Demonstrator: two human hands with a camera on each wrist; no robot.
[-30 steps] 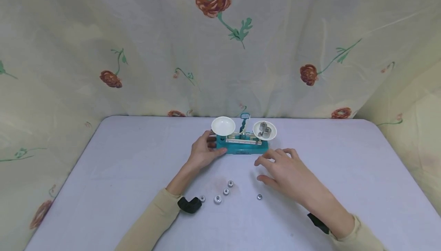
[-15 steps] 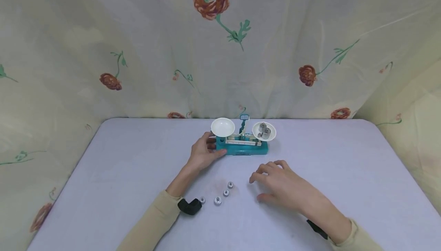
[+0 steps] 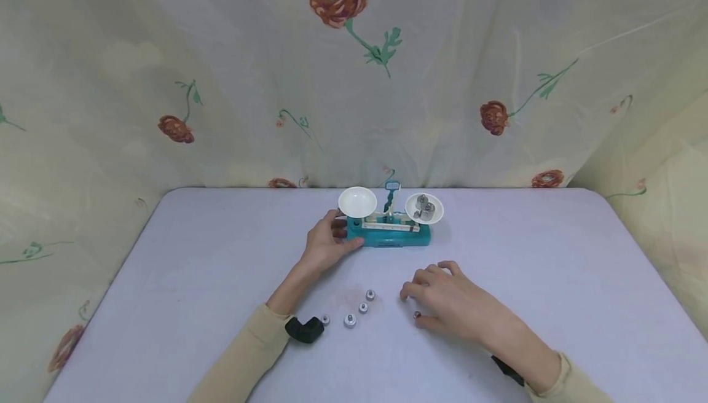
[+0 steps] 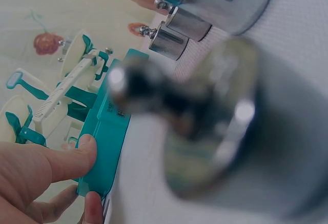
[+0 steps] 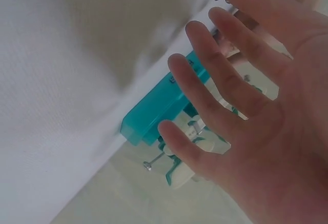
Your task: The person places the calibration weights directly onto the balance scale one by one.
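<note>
My left hand grips the left end of a teal balance scale, its thumb on the front of the base and the other fingers round the end and behind. An empty white pan tops the scale's left side. Several metal weights lie in the right pan. Over the table to the right, my right hand is spread with bent, parted fingers. Its thumb tip meets a small metal weight, which the right wrist view also catches at its top edge; the index finger is apart from it.
Several loose weights stand between the forearms, among them a larger weight and a smaller weight. One weight is close beside the left wrist's black camera. Behind the table hangs a flowered curtain.
My right hand has come back from near the scale, down and slightly left, to the small weight by its thumb. The left hand has stayed on the scale.
</note>
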